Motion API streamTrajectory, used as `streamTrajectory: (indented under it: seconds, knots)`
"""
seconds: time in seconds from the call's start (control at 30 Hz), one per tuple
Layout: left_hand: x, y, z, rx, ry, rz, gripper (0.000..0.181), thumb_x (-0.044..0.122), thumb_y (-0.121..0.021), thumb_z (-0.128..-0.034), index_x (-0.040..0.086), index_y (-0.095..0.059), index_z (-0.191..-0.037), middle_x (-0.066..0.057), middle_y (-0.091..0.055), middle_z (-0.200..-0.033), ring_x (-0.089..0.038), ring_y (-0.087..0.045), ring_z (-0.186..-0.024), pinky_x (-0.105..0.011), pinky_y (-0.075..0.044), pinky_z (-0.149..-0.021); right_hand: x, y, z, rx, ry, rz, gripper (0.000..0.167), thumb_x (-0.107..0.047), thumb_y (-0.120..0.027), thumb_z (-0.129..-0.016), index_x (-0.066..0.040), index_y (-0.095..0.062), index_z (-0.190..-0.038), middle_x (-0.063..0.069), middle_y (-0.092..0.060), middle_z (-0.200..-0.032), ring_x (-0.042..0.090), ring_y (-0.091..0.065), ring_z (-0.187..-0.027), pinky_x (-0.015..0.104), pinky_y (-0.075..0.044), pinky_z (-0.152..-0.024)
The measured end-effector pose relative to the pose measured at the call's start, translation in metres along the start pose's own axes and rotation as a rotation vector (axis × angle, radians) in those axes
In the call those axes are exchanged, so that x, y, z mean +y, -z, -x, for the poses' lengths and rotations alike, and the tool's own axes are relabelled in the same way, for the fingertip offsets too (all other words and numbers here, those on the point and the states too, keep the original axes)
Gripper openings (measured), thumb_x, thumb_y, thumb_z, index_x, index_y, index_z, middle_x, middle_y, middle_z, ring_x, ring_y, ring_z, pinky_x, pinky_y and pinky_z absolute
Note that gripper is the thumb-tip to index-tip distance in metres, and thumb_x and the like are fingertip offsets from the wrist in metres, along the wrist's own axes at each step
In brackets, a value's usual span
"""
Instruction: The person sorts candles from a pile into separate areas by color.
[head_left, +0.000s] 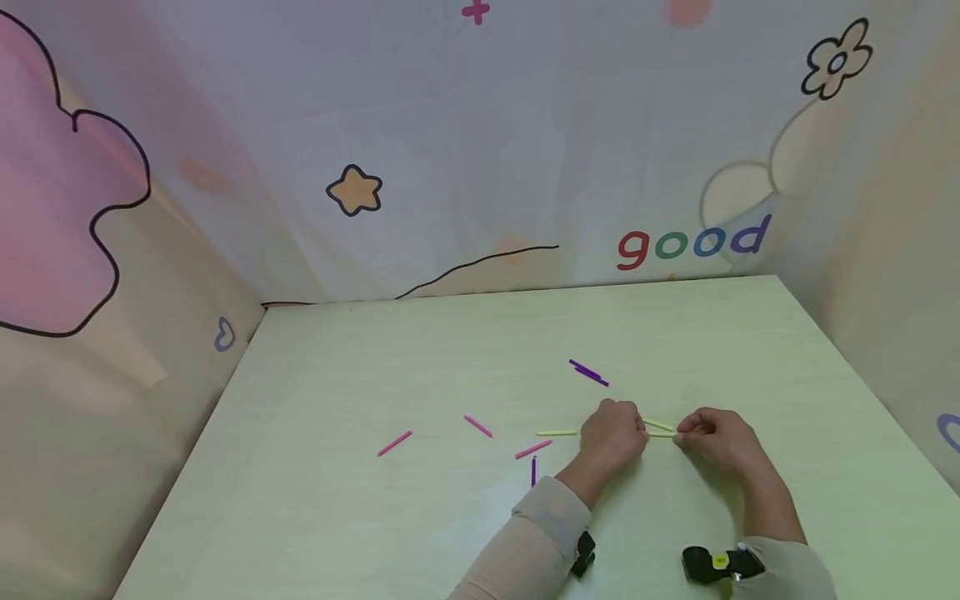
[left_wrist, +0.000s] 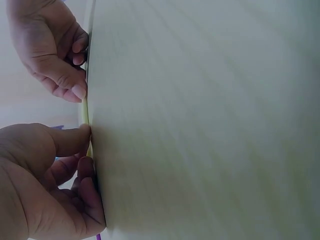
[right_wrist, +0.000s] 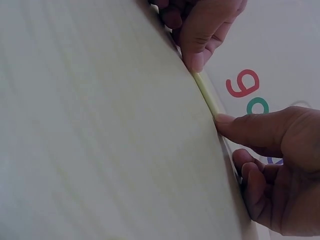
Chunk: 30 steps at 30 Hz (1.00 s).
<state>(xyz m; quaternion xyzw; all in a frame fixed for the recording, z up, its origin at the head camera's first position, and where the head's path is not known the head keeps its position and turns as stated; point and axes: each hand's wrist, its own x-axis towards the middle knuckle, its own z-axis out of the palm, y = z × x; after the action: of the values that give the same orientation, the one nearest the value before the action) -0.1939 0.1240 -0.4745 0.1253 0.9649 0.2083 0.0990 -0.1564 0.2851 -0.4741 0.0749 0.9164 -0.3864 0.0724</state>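
Note:
On the pale table, two thin yellow-green sticks lie between the hands, the nearer stick [head_left: 662, 435] nearly level and the farther stick [head_left: 658, 425] slanting to meet its right end. The left hand [head_left: 613, 437] pinches the nearer stick at its left end, thumb and fingers close to the tabletop. At the other end, the right hand [head_left: 718, 440] pinches it with thumb and forefinger. The right wrist view shows the yellow-green stick [right_wrist: 207, 95] stretched between both thumbs. Another yellow-green stick [head_left: 557, 432] lies just left of the left hand.
Two purple sticks [head_left: 588, 372] lie side by side behind the hands. A third purple stick [head_left: 533, 472] is partly behind the left sleeve. Pink sticks lie to the left, one [head_left: 533, 450] near the left wrist, others [head_left: 478, 427] farther away. Printed cloth walls surround the table [head_left: 337, 517].

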Motion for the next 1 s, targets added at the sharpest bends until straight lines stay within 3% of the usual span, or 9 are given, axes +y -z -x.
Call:
streamTrajectory:
  seconds: [0.23,0.5,0.7,1.0]
  knots:
    - [-0.005,0.002,0.001,0.009,-0.030,0.060,0.013,0.027,-0.073,-0.0788,0.023,-0.063,-0.071,0.010,-0.047,-0.069,-0.004,-0.043,-0.068,-0.022,-0.036,-0.053,0.000,0.001,0.003,-0.007,-0.006,-0.037,0.017,-0.011,-0.066,-0.084,0.001,-0.061,-0.094,0.006,-0.057,-0.079,0.023,-0.048,-0.074,0.034,-0.036,-0.064]
    - [-0.016,0.003,0.002,0.023,-0.042,0.319,0.014,0.021,-0.075,-0.0770,0.019,-0.063,-0.069,0.010,-0.049,-0.065,-0.005,-0.045,-0.062,-0.020,-0.036,-0.056,-0.004,0.004,0.011,-0.008,0.028,-0.104,0.019,-0.012,-0.064,-0.087,0.003,-0.061,-0.098,0.006,-0.055,-0.076,0.020,-0.047,-0.067,0.032,-0.040,-0.055]
    - [-0.026,0.009,0.014,0.031,-0.056,0.386,0.010,0.021,-0.072,-0.0793,0.019,-0.065,-0.073,0.008,-0.047,-0.069,-0.006,-0.043,-0.065,-0.021,-0.036,-0.057,-0.010,0.005,0.015,-0.036,0.071,-0.144,0.029,-0.021,-0.063,-0.089,0.003,-0.061,-0.106,0.007,-0.058,-0.083,0.021,-0.051,-0.071,0.033,-0.044,-0.055]
    - [-0.051,0.031,0.039,0.050,-0.142,0.441,0.003,0.016,-0.070,-0.0811,0.015,-0.067,-0.082,0.006,-0.050,-0.079,-0.005,-0.045,-0.073,-0.020,-0.037,-0.065,-0.032,0.001,0.021,-0.096,0.239,-0.174,0.032,-0.018,-0.066,-0.086,0.004,-0.062,-0.108,0.009,-0.063,-0.090,0.022,-0.057,-0.075,0.033,-0.046,-0.062]
